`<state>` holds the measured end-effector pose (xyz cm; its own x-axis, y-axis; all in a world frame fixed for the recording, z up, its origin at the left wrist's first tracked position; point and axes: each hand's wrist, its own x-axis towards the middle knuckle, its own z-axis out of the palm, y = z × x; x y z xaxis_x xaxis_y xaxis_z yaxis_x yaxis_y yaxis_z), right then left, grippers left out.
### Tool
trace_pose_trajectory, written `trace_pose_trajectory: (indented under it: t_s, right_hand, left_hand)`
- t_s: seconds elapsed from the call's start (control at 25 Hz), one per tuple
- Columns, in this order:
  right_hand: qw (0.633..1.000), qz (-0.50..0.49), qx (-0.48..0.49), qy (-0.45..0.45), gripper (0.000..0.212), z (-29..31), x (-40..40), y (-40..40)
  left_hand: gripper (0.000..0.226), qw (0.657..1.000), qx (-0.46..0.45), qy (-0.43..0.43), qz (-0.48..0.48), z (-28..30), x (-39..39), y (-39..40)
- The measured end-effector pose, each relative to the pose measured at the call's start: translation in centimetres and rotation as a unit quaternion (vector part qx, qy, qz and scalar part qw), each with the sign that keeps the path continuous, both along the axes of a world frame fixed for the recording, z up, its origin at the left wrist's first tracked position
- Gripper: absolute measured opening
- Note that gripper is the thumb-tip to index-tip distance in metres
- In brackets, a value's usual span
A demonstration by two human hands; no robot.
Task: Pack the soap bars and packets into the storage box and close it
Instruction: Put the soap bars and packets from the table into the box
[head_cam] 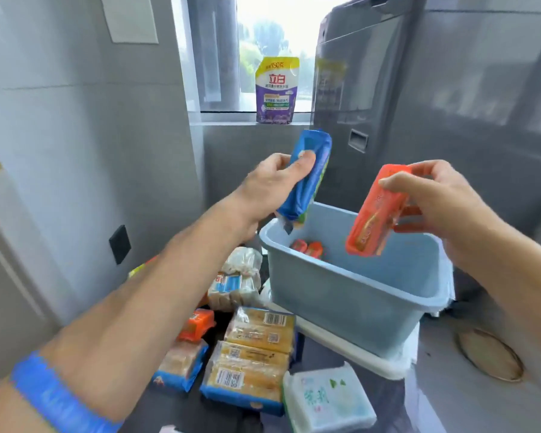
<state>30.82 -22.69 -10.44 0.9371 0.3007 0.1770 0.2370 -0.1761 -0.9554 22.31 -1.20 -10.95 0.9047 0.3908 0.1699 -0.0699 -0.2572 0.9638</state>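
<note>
A light blue storage box (350, 295) stands open in the middle, with orange soap packets (308, 248) lying inside at its far left. My left hand (270, 182) grips a blue soap packet (306, 176), tilted over the box's left rim. My right hand (434, 198) holds an orange soap packet (372, 214) over the box's opening. A white lid (356, 351) lies under the box. Yellow soap packs (256, 348), an orange packet (199, 323), a blue-edged pack (181, 364), a clear pack of pale bars (235, 282) and a white-green packet (328, 398) lie on the dark surface.
A purple detergent pouch (277, 90) stands on the window sill behind. A grey appliance (388, 89) rises at the back right. Grey wall tiles close in the left side. A round drain cover (489, 354) sits on the floor at right.
</note>
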Motion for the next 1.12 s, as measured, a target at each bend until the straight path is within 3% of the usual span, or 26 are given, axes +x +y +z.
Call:
trace_pose_trajectory:
  t_s: [0.08, 0.2, 0.36, 0.44, 0.56, 0.6, 0.68, 0.76, 0.84, 0.96, 1.12]
  right_hand:
    - [0.993, 0.009, -0.078, 0.091, 0.038, -1.1, 3.2, 0.1]
    - [0.962, 0.038, -0.17, 0.209, 0.024, -3.9, 6.1, 1.5]
    - [0.93, 0.076, -0.287, 0.216, 0.006, -5.6, 7.5, 3.8]
    - [0.925, 0.094, -0.278, 0.24, 0.008, -6.4, 7.9, 4.5]
    - [0.921, 0.115, -0.225, 0.295, 0.017, -7.5, 8.1, 5.1]
    - [0.922, 0.115, -0.211, 0.303, 0.019, -7.9, 8.2, 5.2]
    - [0.925, 0.116, -0.186, 0.311, 0.023, -8.4, 8.2, 5.4]
    - [0.926, 0.122, -0.189, 0.302, 0.025, -8.9, 8.1, 5.5]
    - [0.926, 0.129, -0.223, 0.277, 0.025, -9.2, 7.8, 5.5]
    - [0.927, 0.133, -0.261, 0.233, 0.022, -9.5, 7.6, 5.8]
    - [0.914, 0.116, -0.348, 0.173, 0.017, -10.0, 7.6, 5.9]
  left_hand:
    - [0.049, 0.991, 0.058, 0.114, -0.043, -0.6, 4.4, -1.3]
    - [0.045, 0.949, 0.16, 0.254, -0.097, -4.2, 8.3, -1.8]
    - [0.056, 0.904, 0.234, 0.34, -0.107, -7.3, 10.7, -1.9]
    - [0.056, 0.909, 0.209, 0.346, -0.099, -7.8, 11.3, -1.9]
    - [0.041, 0.936, 0.079, 0.328, -0.103, -7.6, 11.0, -1.0]
    - [0.038, 0.937, 0.083, 0.321, -0.108, -7.6, 10.8, -0.8]
    - [0.037, 0.925, 0.197, 0.31, -0.1, -7.8, 10.9, -0.7]
    - [0.033, 0.878, 0.357, 0.305, -0.092, -8.1, 10.8, -1.1]
    - [0.031, 0.839, 0.433, 0.315, -0.098, -8.4, 11.0, -1.2]
    - [0.037, 0.8, 0.497, 0.317, -0.108, -8.7, 10.9, -1.5]
    - [0.021, 0.833, 0.465, 0.287, -0.089, -8.7, 10.5, -1.1]
